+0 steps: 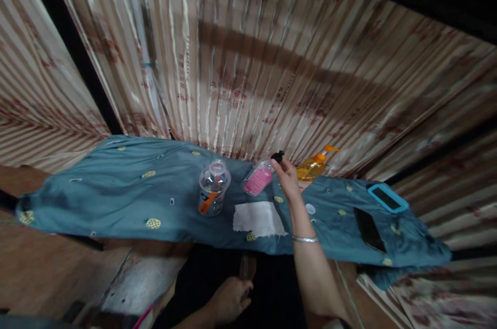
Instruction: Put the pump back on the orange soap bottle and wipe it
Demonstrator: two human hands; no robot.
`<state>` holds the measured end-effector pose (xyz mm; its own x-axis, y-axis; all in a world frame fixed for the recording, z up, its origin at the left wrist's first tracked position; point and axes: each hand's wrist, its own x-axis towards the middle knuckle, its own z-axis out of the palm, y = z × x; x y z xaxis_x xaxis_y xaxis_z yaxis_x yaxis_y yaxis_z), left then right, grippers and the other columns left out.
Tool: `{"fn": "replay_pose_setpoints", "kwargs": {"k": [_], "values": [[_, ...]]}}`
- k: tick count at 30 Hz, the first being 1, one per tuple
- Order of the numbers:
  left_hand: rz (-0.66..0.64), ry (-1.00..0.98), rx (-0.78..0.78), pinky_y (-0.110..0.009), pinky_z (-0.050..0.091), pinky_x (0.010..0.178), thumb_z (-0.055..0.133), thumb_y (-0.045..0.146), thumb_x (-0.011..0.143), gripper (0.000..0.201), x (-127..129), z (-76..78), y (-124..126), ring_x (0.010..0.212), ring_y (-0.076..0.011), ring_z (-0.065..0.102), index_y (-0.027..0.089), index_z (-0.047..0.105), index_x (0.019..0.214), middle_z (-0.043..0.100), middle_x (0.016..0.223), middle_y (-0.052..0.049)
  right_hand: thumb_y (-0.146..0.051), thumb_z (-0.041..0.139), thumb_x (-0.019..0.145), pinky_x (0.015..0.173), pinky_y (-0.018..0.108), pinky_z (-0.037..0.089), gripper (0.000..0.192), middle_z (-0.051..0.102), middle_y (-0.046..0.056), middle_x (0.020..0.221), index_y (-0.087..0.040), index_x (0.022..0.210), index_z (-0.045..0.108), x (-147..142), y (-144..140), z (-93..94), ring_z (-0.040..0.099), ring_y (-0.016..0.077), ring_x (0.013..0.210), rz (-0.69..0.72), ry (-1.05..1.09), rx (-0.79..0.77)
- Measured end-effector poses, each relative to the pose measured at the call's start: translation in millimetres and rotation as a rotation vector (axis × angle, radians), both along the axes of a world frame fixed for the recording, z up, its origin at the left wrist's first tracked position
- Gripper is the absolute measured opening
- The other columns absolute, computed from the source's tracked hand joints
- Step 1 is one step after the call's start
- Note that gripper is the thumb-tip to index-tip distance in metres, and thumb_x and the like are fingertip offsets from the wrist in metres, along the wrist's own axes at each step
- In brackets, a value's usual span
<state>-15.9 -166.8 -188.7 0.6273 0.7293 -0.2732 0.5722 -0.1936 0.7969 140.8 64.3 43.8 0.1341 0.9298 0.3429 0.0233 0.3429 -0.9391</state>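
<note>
My right hand [287, 177] reaches over the cloth-covered table and closes at the neck of a clear bottle [258, 180] with a pink label and a black pump top [277, 157]. The bottle leans, its top toward my hand; whether its base touches the cloth I cannot tell. Low in front of my dark clothes, my left hand [232, 299] has its fingers curled closed. What it holds, if anything, is too dim to make out. Left of the bottle stands a clear plastic container [213, 189] with an orange and black label. A white paper sheet [259, 218] lies nearer me.
Just behind my right hand is an orange pump bottle [311, 168]. A small white disc [310, 209], a black phone [369, 230] and a blue-framed device [388, 198] lie to the right on the teal cloth [124, 189]. A striped curtain [233, 59] hangs along the back.
</note>
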Motion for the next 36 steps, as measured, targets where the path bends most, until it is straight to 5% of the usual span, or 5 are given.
{"fn": "replay_pose_setpoints", "kwargs": {"k": [12,20,24,28,36], "values": [[0.302,-0.184,-0.172,-0.028,0.055,0.092,0.058,0.019,0.085,0.031,-1,34.2,-1,0.102,-0.0206,0.072,0.015,0.072,0.112,0.078,0.108,-0.008,-0.054,0.07,0.088,0.083,0.031,0.045,0.035,0.068,0.003,0.094,-0.02,0.099,0.07,20,-66,-40.1,0.061,0.0207,0.089,0.145,-0.222,0.005],[0.472,-0.461,0.106,-0.035,0.057,0.093,0.06,0.032,0.092,0.029,-22,111.6,35,0.095,-0.0213,0.072,0.02,0.072,0.116,0.076,0.102,-0.006,-0.047,0.058,0.1,0.094,0.035,0.045,0.035,0.069,0.009,0.112,-0.018,0.119,0.062,4,-84,-43.5,0.064,0.024,0.105,0.144,-0.391,0.096],[0.688,-0.565,0.431,-0.052,0.039,0.122,0.08,0.032,0.077,0.081,-19,130.4,83,0.144,-0.0318,0.051,0.021,0.046,0.149,0.053,0.154,-0.014,-0.048,0.059,0.099,0.096,0.037,0.045,0.037,0.069,0.009,0.114,-0.018,0.12,0.063,3,-88,-39.3,0.064,0.025,0.108,0.162,-0.395,0.068],[0.725,-0.623,0.359,-0.056,0.031,0.126,0.091,0.025,0.059,0.122,3,129.3,130,0.155,-0.0367,0.035,0.021,0.023,0.16,0.035,0.167,-0.02,-0.052,0.071,0.089,0.101,0.039,0.045,0.052,0.069,0.012,0.122,-0.014,0.124,0.065,-2,-89,-31.3,0.064,0.0276,0.113,0.138,-0.346,0.04],[0.707,-0.575,0.158,-0.036,0.056,0.085,0.084,0.022,0.062,0.055,24,114.9,151,0.094,-0.0252,0.071,0.016,0.065,0.113,0.074,0.103,-0.004,-0.052,0.077,0.083,0.079,0.032,0.048,0.035,0.072,0.004,0.091,-0.02,0.098,0.074,-22,-78,-37.9,0.065,0.0217,0.084,-0.096,-0.163,0.002]]}}
